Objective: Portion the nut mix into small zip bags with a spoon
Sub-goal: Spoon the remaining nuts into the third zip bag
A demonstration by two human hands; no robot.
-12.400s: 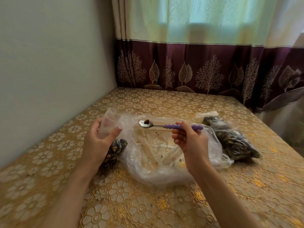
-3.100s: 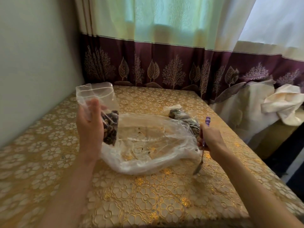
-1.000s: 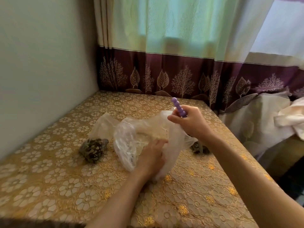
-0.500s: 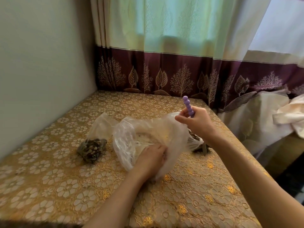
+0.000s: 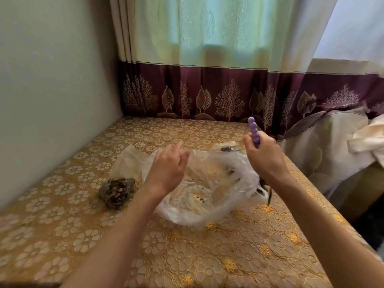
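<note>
A large clear plastic bag [image 5: 209,196] lies crumpled mid-table, holding only crumbs. My left hand [image 5: 166,169] hovers over its left rim with relaxed fingers, holding nothing. My right hand [image 5: 265,156] grips the purple beaded handle of a spoon [image 5: 254,132], handle up, metal end pointing down past the bag's right side. A small zip bag [image 5: 117,189] with dark nut mix lies left of the large bag. Another filled zip bag [image 5: 228,149] shows partly behind the large bag, mostly hidden.
The table wears a gold floral cloth [image 5: 187,256]. A wall [image 5: 52,90] borders its left side and a curtain [image 5: 228,90] hangs at the back. The table's right edge runs close by my right arm, with pale cloth [image 5: 342,146] heaped beyond.
My left hand has come up out of the large bag and now hovers open above it. The large bag has spread flatter. My right hand with the spoon has shifted slightly right.
</note>
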